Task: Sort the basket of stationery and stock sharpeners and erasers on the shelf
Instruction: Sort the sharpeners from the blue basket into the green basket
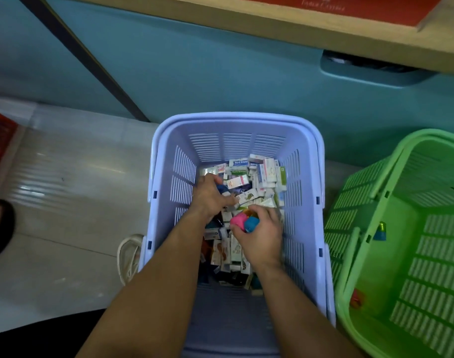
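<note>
Head: L hand (pixel 211 196) curled among erasers (pixel 262 174), R hand (pixel 259 233) grips sharpeners (pixel 242 222).

Not much legible: "Hard Eraser" on a small white-and-blue cardboard box (pixel 240 163) at the far end of the lilac plastic basket (pixel 321 177), plus a faint "Faber-Castell" on the red panel (pixel 324 14), far right.

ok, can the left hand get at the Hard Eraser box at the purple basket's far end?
Probably yes: the Hard Eraser box lies uncovered atop the pile just beyond the left hand, nothing between. But its fingers curl round a dark blue item, so that likely goes first.
</note>
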A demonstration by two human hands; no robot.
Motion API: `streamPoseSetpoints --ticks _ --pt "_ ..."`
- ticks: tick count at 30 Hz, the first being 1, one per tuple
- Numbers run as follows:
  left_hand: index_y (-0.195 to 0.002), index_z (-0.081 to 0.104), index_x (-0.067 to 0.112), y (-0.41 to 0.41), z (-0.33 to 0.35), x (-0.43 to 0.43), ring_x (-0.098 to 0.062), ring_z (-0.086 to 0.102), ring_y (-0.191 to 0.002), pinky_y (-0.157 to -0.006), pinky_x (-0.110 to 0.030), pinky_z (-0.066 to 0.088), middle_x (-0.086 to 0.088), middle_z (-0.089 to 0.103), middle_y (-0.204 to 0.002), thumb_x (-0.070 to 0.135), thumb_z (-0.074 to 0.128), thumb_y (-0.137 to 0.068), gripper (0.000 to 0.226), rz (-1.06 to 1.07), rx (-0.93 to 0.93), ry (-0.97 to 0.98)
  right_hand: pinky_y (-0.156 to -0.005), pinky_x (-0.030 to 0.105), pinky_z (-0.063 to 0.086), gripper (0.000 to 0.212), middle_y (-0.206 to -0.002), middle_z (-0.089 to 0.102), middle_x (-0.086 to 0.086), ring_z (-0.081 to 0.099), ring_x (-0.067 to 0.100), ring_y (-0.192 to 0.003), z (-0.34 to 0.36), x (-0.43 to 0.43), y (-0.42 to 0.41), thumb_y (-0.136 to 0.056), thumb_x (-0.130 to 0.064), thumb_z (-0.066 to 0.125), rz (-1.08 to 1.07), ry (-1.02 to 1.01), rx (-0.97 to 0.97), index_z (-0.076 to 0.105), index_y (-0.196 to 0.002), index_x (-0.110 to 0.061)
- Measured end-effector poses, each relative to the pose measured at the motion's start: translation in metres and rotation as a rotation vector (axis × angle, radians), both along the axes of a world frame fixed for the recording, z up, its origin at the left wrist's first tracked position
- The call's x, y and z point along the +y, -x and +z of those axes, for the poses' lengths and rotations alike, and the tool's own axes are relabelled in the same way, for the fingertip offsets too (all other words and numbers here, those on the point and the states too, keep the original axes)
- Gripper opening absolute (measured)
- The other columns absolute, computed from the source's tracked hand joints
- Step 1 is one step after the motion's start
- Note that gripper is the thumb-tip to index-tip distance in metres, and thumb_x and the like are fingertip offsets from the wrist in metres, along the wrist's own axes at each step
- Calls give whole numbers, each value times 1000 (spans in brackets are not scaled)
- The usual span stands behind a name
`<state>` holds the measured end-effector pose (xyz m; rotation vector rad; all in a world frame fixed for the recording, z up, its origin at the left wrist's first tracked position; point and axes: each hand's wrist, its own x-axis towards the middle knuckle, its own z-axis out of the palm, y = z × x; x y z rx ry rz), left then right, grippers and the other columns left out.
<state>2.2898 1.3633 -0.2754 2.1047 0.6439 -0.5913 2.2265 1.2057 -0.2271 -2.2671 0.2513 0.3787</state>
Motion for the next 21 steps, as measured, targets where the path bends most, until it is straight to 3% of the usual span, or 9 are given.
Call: streamPoseSetpoints --ticks 2,5,9,11,14,16,21 --pt "-106 49 25 0 1 2 -20 54 -107 -71 -23 44 -3 47 -119 33 93 -67 60 -36 48 54 -87 15 36 54 -112 39 -14 39 2 -102 0 0 1 -77 -28 87 2 -4 10 63 -124 -19" --pt "-91 57 24 -1 5 4 -17 57 -100 -65 -20 45 -4 47 -122 34 93 -68 44 17 -7 95 -87 17 37 54 -112 39 -13 40 2 -102 0 -1 2 -77 -31 87 7 -2 12 62 -124 -19" --pt "-90 54 22 -6 14 -1 -12 58 -83 -62 -14 46 1 60 -98 12 88 -74 39 76 -169 156 -86 18 38 55 -111 39 -14 42 4 -101 -1 -2 3 -76 -31 87 16 3 26 62 -123 -21" --pt "-93 57 23 -5 16 -7 -11 59 -85 -69 -15 48 4 62 -96 13 86 -77 34 -50 -156 174 -87 21 43 55 -112 39 -14 44 6 -103 -2 -2 4 -76 -33 87 20 8 30 62 -123 -22" --pt "-91 69 23 -5 13 -11 -12 62 -90 -80 -27 52 6 67 -95 29 82 -80 18 -129 -122 123 -89 26 48 54 -112 41 -14 47 8 -105 -4 -2 3 -75 -34 86 16 7 24 62 -123 -23" --pt "-95 73 24 -8 11 -13 -14 65 -92 -83 -32 55 7 69 -95 22 74 -87 8 -144 -114 65 -88 25 48 53 -112 41 -14 48 8 -105 -4 -1 3 -76 -34 86 16 9 32 62 -122 -24" --pt "-103 77 27 -13 7 -17 -9 66 -89 -81 -23 55 11 72 -94 11 69 -88 24 -141 -132 49 -88 23 47 53 -112 39 -16 48 7 -105 -4 -1 3 -76 -33 86 12 0 29 62 -122 -24"
